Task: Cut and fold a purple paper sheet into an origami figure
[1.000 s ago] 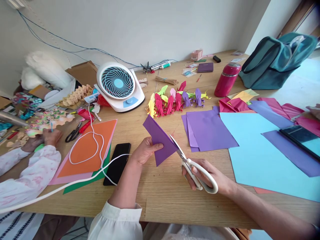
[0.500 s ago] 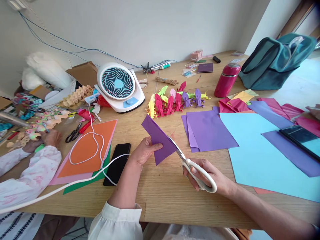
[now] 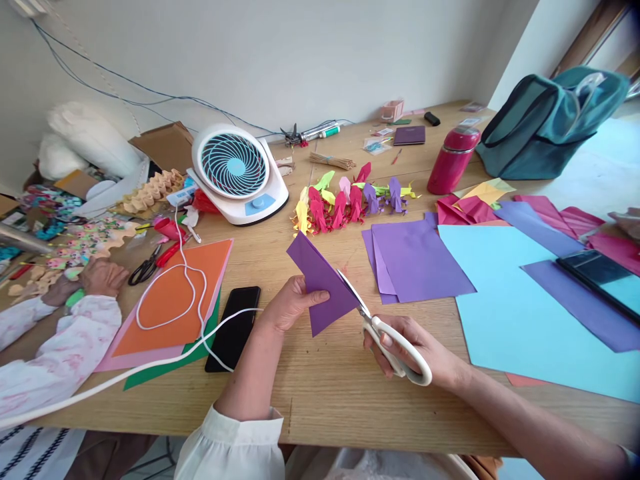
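Observation:
My left hand pinches a folded piece of purple paper above the table, thumb on top. In my right hand is a pair of scissors with white handles, my fingers through the loops. The scissor blades lie along the paper's upper right edge, near its right corner. To the right, flat on the table, lie purple paper squares, partly overlapping one another. Behind the paper stands a row of folded paper figures in yellow, red, pink, green and purple.
A white fan and a red bottle stand farther back. Left lie a black phone, a white cable and orange paper. Another person's hands rest at far left. Light blue paper spreads right.
The purple paper has shifted slightly right and down, with its angle a little changed. The scissors stay at its right edge, moved slightly left. The other person's hands have shifted a little.

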Demonstrator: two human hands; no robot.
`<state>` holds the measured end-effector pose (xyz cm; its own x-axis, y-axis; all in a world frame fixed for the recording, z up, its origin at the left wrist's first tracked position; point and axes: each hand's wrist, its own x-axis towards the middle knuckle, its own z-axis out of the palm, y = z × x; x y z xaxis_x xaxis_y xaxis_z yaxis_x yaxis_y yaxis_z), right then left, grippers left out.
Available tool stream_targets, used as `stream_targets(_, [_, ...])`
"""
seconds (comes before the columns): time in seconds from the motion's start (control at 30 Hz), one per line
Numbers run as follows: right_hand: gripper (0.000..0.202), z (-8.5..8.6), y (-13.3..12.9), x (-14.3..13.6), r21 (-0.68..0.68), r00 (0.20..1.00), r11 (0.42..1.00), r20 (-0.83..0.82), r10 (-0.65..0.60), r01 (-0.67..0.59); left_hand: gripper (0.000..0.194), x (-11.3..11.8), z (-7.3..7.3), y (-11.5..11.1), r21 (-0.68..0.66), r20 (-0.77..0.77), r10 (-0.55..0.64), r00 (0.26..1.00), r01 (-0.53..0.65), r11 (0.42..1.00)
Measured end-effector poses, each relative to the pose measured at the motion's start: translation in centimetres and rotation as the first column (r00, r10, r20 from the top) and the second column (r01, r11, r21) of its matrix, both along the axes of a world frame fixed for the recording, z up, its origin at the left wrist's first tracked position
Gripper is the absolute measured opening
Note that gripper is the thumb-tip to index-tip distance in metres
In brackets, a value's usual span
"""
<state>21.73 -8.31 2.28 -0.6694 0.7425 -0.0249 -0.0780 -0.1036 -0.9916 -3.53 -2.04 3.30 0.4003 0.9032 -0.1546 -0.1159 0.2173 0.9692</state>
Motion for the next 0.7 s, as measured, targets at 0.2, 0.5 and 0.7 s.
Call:
stream_targets(0.2, [0.049,-0.01,-0.16,-0.08,-0.003,1.000,1.000,-0.008,0.001,-0.001,0.032,0.03,0.01,0.05,0.002,0.006,-0.002,1.000,0.002,1.000])
stream_targets(0.5, [0.050,0.18,-0.25,-0.04,0.011,1.000,1.000,0.005,-0.006,0.006,0.034,0.05,0.24,0.13,-0.047,0.123,0.015,0.992,-0.010,0.999])
stream_targets(0.7, [0.049,0.01,-0.25,-0.15,0.005,1.000,1.000,0.007,0.001,-0.001,0.031,0.42,0.24,0.28,-0.118,0.267,0.187,0.945,-0.161,0.980])
